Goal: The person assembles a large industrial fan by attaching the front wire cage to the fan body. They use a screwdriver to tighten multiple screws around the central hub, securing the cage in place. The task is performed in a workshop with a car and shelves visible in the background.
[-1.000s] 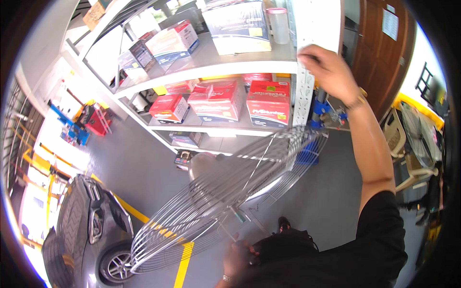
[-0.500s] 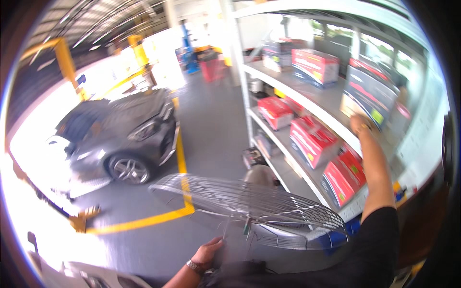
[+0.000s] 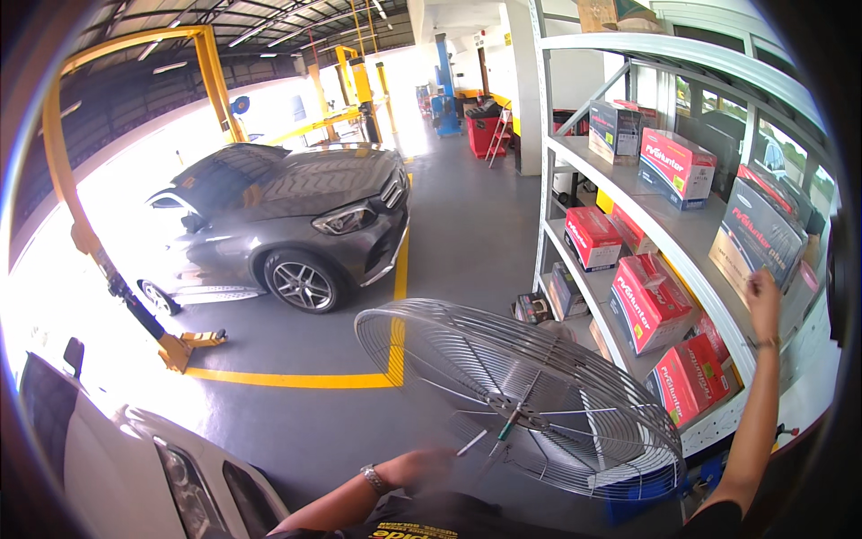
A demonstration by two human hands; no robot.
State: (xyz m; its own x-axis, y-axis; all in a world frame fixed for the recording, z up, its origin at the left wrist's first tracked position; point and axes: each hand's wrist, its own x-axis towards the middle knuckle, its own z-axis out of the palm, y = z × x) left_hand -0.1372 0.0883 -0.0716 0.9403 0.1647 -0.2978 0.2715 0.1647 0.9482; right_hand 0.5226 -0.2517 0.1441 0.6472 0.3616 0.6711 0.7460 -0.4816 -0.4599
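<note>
My left hand [image 3: 422,469], with a watch on the wrist, is low in the middle, beside a tilted round wire fan guard [image 3: 575,359]. Motion smears its fingers. A short white stick [image 3: 472,443] points away from them; whether I hold it cannot be told. A thin green piece [image 3: 509,424] shows at the guard's hub. My right arm reaches out to the shelf at the right. There my right hand [image 3: 763,292] has its fingers bunched in front of a dark grey and red box [image 3: 752,229], overlapping its lower edge. Anything inside those fingers is hidden.
A metal shelf rack [image 3: 660,187] carries several red cartons [image 3: 648,310]. A grey car [image 3: 296,211] is parked at the left behind a yellow floor line [image 3: 296,380]. A yellow lift post [image 3: 117,278] stands near it. A light-coloured car [image 3: 148,458] reaches in at the lower left.
My view has swung left, so the rack and cars sit farther right. My right hand is still by the grey box, fingers bunched. The left hand is now blurred beside the fan guard.
</note>
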